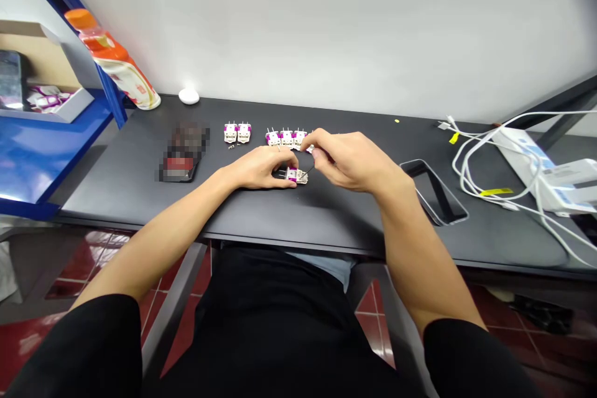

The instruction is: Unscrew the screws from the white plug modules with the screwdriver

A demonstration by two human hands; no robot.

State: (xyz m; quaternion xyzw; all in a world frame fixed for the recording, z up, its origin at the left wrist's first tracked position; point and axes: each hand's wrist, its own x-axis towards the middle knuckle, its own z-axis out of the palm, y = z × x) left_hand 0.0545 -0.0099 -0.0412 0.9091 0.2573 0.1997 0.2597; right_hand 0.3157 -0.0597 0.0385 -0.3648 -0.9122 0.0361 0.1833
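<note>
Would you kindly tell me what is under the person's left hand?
A small white-and-purple plastic module shows at the fingers of the bare left hand, partly covered by them. The black tabletop shows around the hand; whatever lies beneath the palm and fingers is hidden.

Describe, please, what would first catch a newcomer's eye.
Probably the orange-capped plastic bottle at the back left of the black table, then the looped white cables on its right. At centre, the left hand holds a small white-and-purple plastic part, the right hand a thin dark rod.

No legible text, no readable numbers, brands
</note>
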